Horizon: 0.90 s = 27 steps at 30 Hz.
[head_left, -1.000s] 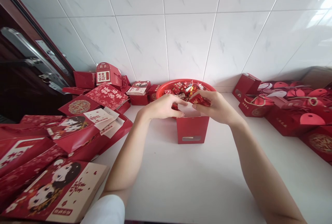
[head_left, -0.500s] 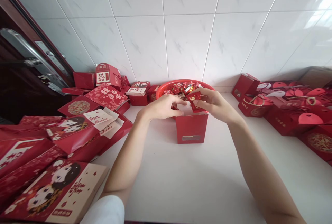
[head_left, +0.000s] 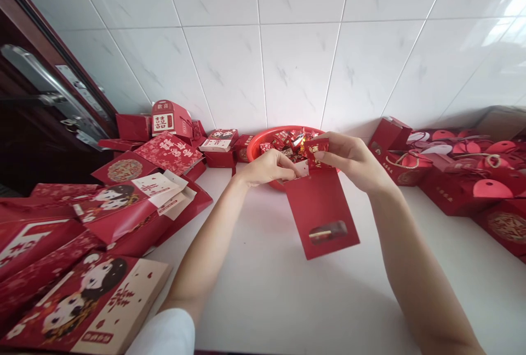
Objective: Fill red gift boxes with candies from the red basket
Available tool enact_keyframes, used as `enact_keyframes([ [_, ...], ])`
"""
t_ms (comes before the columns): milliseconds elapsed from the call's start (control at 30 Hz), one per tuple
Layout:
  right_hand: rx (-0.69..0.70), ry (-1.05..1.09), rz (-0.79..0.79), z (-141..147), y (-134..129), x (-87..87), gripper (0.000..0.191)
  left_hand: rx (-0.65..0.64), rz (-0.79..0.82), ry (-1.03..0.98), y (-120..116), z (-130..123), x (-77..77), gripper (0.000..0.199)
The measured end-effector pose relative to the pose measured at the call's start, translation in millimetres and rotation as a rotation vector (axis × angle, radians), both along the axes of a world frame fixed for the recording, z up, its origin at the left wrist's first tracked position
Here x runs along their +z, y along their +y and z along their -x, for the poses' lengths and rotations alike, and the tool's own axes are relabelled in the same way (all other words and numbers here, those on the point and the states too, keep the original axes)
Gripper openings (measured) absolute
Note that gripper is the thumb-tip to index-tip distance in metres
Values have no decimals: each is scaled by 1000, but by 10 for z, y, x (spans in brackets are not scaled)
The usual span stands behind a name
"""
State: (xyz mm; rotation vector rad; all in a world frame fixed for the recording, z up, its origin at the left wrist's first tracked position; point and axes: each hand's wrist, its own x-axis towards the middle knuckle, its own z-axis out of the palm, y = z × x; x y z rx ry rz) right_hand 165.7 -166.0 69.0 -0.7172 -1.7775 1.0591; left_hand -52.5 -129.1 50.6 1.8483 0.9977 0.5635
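Observation:
A red box (head_left: 320,207) with a small window in its lower face is tilted in the middle, its open top toward the wall. My left hand (head_left: 273,169) pinches the top left edge of this box. Between the fingers and thumb of my right hand (head_left: 349,158) is a red candy packet (head_left: 316,153), at the top right edge of the box. Behind the box stands a red basket (head_left: 257,140) of wrapped candies (head_left: 290,140), partly hidden by the hands and box.
Red gift boxes (head_left: 123,207) are piled along the left side, with a few small ones (head_left: 219,144) by the wall. More red boxes with rope handles (head_left: 447,185) stand on the right. A door handle (head_left: 53,95) is at the far left.
The red box has tilted, its bottom swinging toward me and to the right. My left hand has moved right onto its edge. My right hand and the packet have shifted slightly right.

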Motion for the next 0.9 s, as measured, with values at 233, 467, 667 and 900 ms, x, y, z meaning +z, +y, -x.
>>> enact_keyframes([
  [233,-9,-92,9,-28,83,-81,20,-60,106,49,105,-20,-101,17],
  [467,-28,-74,3,-16,88,-87,22,-134,42,134,36,-37,-74,23],
  [667,-43,-24,0,-44,70,-61,25,-136,-27,66,62,-75,-89,21],
  [900,8,-91,8,-117,-17,15,29,-81,-153,106,-132,-64,130,20],
])
